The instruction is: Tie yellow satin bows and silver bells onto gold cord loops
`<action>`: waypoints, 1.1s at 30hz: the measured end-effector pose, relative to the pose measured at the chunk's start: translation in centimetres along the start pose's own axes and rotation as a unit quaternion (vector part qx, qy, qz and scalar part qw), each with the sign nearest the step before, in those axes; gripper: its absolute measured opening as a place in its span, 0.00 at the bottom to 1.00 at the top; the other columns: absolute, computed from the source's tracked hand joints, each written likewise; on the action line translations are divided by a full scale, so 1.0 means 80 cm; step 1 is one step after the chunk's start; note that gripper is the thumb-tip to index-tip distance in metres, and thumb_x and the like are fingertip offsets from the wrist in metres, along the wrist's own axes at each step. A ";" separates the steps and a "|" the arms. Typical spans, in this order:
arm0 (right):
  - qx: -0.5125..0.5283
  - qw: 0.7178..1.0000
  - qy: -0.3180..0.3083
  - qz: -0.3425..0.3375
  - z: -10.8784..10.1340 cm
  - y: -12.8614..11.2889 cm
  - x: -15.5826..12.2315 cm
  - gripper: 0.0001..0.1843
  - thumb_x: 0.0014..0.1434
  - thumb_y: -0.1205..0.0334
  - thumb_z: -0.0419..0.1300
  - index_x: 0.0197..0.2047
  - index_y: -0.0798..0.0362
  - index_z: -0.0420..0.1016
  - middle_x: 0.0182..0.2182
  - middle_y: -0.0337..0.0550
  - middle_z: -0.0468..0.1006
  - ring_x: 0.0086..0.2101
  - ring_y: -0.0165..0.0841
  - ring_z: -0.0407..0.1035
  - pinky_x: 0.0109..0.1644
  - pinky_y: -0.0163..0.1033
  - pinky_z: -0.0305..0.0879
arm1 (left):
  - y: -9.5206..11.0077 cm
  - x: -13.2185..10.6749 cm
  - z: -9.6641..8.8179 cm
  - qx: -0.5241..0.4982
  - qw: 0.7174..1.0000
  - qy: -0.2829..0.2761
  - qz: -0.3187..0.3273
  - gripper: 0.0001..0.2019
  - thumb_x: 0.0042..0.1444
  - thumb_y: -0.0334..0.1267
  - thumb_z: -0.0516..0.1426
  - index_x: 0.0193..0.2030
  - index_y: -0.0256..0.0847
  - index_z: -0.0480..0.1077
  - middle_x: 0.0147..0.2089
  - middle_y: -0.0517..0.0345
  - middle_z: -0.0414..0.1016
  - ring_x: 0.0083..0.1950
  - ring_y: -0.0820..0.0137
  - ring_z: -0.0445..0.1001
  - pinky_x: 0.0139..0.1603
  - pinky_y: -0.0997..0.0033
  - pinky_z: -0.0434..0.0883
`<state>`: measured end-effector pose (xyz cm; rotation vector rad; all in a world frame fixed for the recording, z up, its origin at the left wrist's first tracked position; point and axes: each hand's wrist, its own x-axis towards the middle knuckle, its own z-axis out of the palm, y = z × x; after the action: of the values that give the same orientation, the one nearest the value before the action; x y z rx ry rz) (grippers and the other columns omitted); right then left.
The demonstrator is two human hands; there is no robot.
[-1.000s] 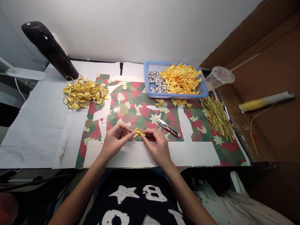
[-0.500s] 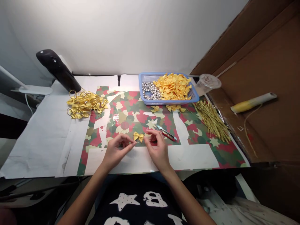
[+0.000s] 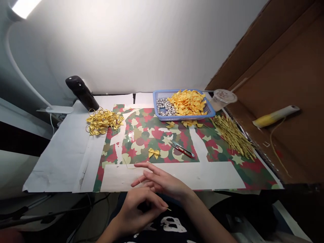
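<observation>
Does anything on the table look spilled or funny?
Yes, a few yellow bows are lying on the patterned paper just below the blue basket. They look spilled because the big pile is inside the basket and these are outside it.

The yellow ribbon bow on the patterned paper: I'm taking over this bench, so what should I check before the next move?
Yellow ribbon bow lying free of both hands: ok.
Knot or fastening at the bow's centre: cannot tell, too small to see.
Right hand open, holding nothing visible: ok.
Thin strand at the left hand: cannot tell whether it is held.
Red-handled thread snips lying beside the bow, within easy reach: ok.
Blue plastic basket stocked with loose yellow bows and silver pieces: ok.
</observation>
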<state>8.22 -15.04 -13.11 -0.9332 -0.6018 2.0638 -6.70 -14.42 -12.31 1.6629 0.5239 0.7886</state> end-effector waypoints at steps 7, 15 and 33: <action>0.083 0.995 -0.028 -0.057 0.007 0.003 0.014 0.20 0.48 0.51 0.69 0.40 0.56 0.80 0.41 0.48 0.80 0.36 0.31 0.74 0.43 0.35 0.66 | 0.010 -0.017 -0.018 -0.107 0.973 0.144 -0.144 0.08 0.47 0.31 0.65 0.23 0.39 0.70 0.25 0.57 0.79 0.29 0.69 0.77 0.33 0.74 0.73; 0.129 0.970 0.051 -0.197 0.003 -0.027 0.012 0.19 0.42 0.52 0.71 0.37 0.53 0.81 0.40 0.45 0.82 0.44 0.35 0.74 0.54 0.42 0.63 | 0.033 -0.042 -0.027 -0.109 0.920 0.351 -0.138 0.15 0.34 0.34 0.71 0.19 0.38 0.67 0.20 0.62 0.73 0.23 0.77 0.69 0.20 0.84 0.61; 0.110 0.907 0.218 -0.343 -0.052 -0.011 -0.048 0.20 0.32 0.56 0.76 0.27 0.53 0.75 0.31 0.41 0.84 0.36 0.34 0.78 0.45 0.36 0.72 | 0.029 -0.095 0.035 -0.086 0.927 0.316 -0.182 0.19 0.34 0.49 0.70 0.21 0.38 0.69 0.21 0.60 0.73 0.22 0.75 0.67 0.23 0.79 0.64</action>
<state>13.52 -17.22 -13.53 -0.8518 -0.3673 1.2112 -9.87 -22.21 -12.04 1.0774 1.1427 1.0530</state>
